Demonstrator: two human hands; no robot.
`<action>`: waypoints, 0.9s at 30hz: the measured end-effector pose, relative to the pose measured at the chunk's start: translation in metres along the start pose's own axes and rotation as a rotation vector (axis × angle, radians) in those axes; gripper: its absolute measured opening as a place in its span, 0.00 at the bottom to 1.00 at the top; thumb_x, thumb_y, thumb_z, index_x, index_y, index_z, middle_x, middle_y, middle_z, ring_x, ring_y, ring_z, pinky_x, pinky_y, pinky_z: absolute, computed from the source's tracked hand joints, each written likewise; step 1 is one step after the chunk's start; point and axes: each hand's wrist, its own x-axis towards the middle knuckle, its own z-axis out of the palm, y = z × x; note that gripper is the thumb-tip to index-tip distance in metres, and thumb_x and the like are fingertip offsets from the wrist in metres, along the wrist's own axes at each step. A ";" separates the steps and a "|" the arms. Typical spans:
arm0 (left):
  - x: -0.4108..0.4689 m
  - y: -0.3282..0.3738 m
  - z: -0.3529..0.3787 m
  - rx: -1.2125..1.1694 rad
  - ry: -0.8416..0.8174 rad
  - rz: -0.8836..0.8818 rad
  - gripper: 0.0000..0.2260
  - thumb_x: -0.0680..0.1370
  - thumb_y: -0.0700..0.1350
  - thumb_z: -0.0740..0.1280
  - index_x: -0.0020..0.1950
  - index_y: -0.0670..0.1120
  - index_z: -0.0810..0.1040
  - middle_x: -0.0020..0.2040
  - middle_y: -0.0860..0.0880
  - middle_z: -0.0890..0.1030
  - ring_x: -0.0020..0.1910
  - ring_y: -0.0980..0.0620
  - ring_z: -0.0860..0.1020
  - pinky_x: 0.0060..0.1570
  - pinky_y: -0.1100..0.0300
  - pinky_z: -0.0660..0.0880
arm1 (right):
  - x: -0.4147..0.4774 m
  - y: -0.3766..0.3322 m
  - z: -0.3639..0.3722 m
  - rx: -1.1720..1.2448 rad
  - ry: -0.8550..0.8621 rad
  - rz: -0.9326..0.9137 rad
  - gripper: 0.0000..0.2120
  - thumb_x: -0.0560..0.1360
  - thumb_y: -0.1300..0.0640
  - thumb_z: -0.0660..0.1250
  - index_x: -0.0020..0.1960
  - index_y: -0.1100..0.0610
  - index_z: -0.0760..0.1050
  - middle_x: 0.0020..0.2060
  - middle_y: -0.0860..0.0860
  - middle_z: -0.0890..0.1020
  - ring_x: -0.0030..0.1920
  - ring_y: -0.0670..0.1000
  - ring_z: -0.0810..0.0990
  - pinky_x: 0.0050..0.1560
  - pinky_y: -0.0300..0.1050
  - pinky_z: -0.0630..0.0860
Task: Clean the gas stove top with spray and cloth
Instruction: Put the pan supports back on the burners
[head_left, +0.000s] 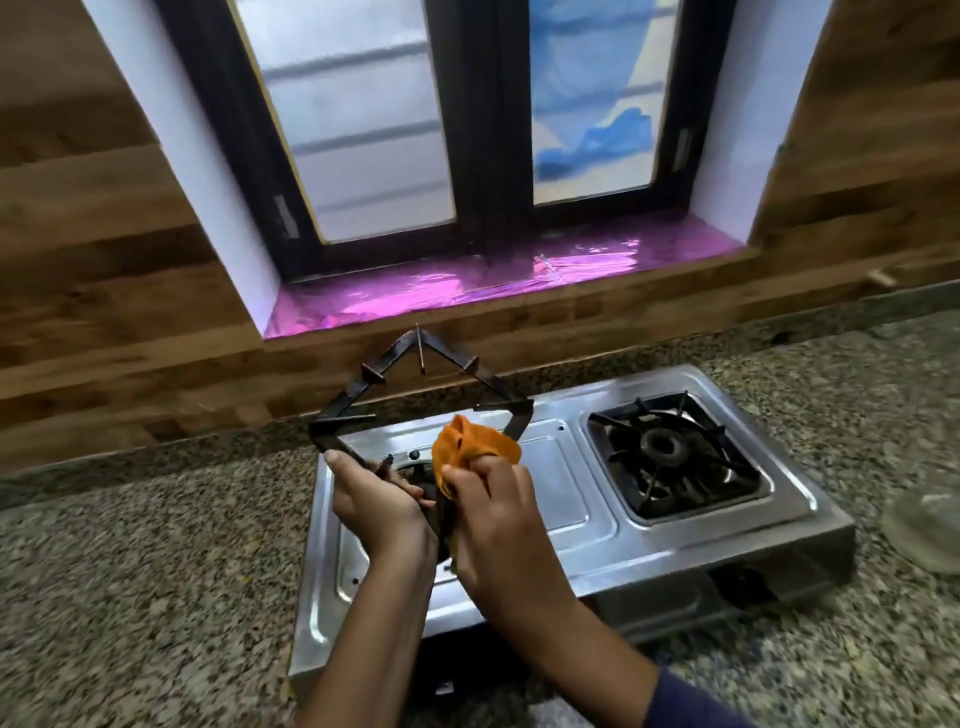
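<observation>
— Biggest first?
— Speckled counter (130, 571), with a steel stove (566, 483) on it, below a window (363, 130).
— On the stove?
— Right burner (661, 448) uncovered to view; left half partly hidden behind the hands.
— Grate (322, 435)?
— Held tilted above the stove's left half, far corner up toward the wall.
— Left hand (374, 499)?
— Fingers curled round the grate's near left edge, clamped.
— Right hand (498, 519)?
— Fingers bunched tight on an orange cloth (470, 441), pressed to the grate's near side, just beside the left hand.
</observation>
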 end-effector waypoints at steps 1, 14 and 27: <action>0.001 -0.003 0.002 0.002 0.024 -0.014 0.21 0.82 0.60 0.55 0.36 0.47 0.65 0.25 0.48 0.65 0.18 0.53 0.62 0.23 0.63 0.60 | -0.008 0.006 -0.001 0.035 -0.018 -0.018 0.20 0.72 0.63 0.61 0.63 0.57 0.73 0.56 0.56 0.74 0.51 0.55 0.72 0.50 0.44 0.74; 0.039 0.021 -0.010 -0.003 0.012 -0.002 0.21 0.81 0.62 0.54 0.42 0.46 0.70 0.26 0.50 0.67 0.21 0.53 0.65 0.22 0.65 0.62 | 0.042 0.059 -0.057 0.315 0.223 0.003 0.16 0.76 0.69 0.66 0.63 0.62 0.76 0.52 0.55 0.77 0.54 0.51 0.75 0.58 0.42 0.71; 0.020 0.069 -0.063 0.065 -0.026 0.323 0.21 0.83 0.60 0.54 0.38 0.46 0.65 0.27 0.48 0.65 0.21 0.52 0.63 0.21 0.62 0.61 | 0.017 0.027 0.002 0.344 -0.137 -0.169 0.19 0.74 0.69 0.65 0.62 0.56 0.78 0.54 0.53 0.77 0.55 0.55 0.74 0.58 0.47 0.73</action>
